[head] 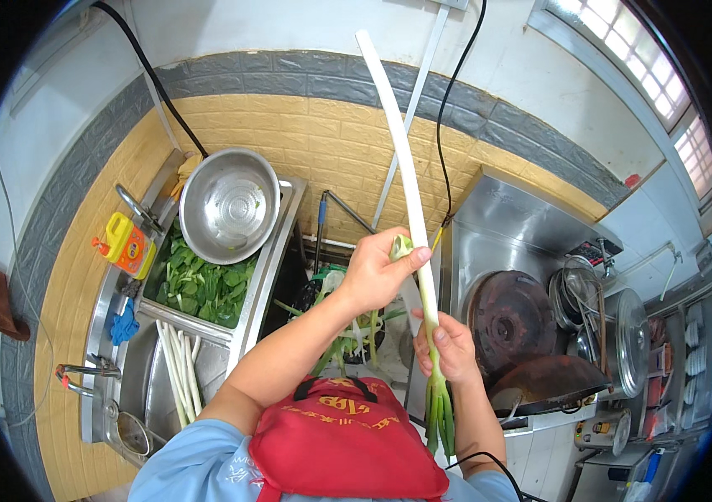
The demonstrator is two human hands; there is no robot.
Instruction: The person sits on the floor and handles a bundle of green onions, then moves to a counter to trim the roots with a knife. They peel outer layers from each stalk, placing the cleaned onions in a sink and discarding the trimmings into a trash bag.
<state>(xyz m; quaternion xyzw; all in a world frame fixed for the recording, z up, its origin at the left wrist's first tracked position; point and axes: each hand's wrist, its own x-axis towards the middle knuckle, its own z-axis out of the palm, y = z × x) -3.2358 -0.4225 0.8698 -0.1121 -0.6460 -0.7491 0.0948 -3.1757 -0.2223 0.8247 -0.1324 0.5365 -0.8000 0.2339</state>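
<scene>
A long scallion (407, 169) points away from me, its white shaft towards the wall and its cut green leaves towards my body. My left hand (376, 268) pinches it around the middle, thumb across the shaft. A pale green curled piece (401, 247), apparently an outer layer, sticks up between that thumb and the fingers. Lower down, my right hand (447, 348) is closed around the shaft just above where the green leaves split. Beneath my hands, scallion trimmings (346, 342) lie in what looks like a black-lined bin, partly hidden by my left forearm.
At left, a sink basin holds leafy greens (205, 276) under a steel bowl (230, 206). Several white scallions (177, 367) lie in the nearer basin. A yellow detergent jug (127, 245) stands on the sink's ledge. At right are a wok (547, 386) and a dark round lid (511, 320).
</scene>
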